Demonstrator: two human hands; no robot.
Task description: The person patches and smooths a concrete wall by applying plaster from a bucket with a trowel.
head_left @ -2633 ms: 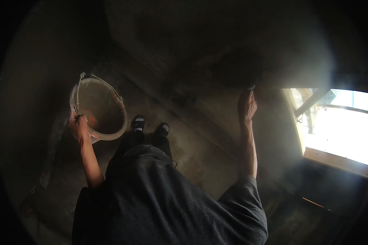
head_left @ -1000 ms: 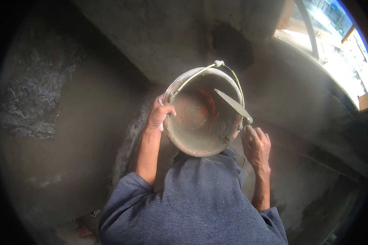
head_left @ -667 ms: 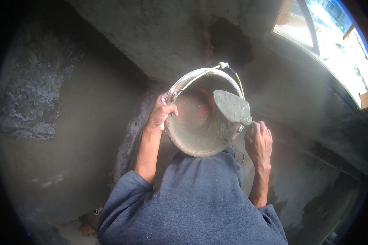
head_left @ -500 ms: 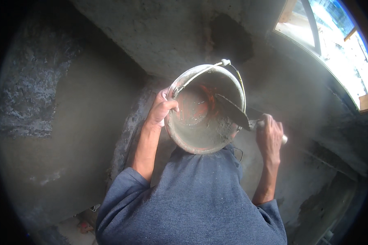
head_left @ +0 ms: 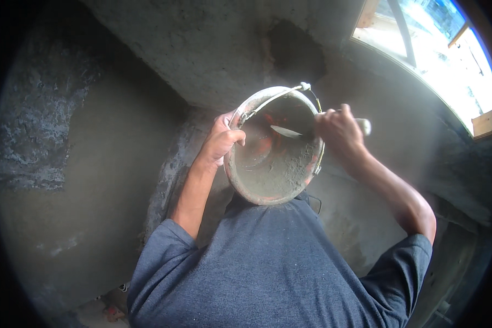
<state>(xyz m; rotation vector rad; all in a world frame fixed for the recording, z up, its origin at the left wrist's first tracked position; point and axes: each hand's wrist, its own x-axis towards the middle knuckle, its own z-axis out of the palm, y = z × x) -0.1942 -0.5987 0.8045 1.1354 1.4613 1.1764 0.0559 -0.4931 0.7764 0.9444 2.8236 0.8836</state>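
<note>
My left hand (head_left: 222, 139) is closed on the left rim of a round, mortar-smeared bucket (head_left: 268, 198), its thumb over the edge. The bucket leans so that its inside shows, with grey wet mortar (head_left: 273, 177) along the lower wall and reddish patches deeper in. At the right rim my right hand (head_left: 341, 126) grips the pale handle of a trowel (head_left: 285, 131). Part of the trowel's blade shows inside the bucket as a light sliver; the rest is hidden. A wire bail handle (head_left: 276, 97) arches over the far side of the rim.
Rough grey walls (head_left: 131, 180) surround me, with a rougher, flaking patch (head_left: 44, 120) at the left. A bright window opening (head_left: 432, 52) with wooden framing is at the upper right. A dark damp spot (head_left: 298, 52) marks the surface beyond the bucket.
My right hand has moved up and left to the bucket's rim, its elbow swung outward. The trowel blade has turned and gone further into the bucket. My left hand keeps its hold.
</note>
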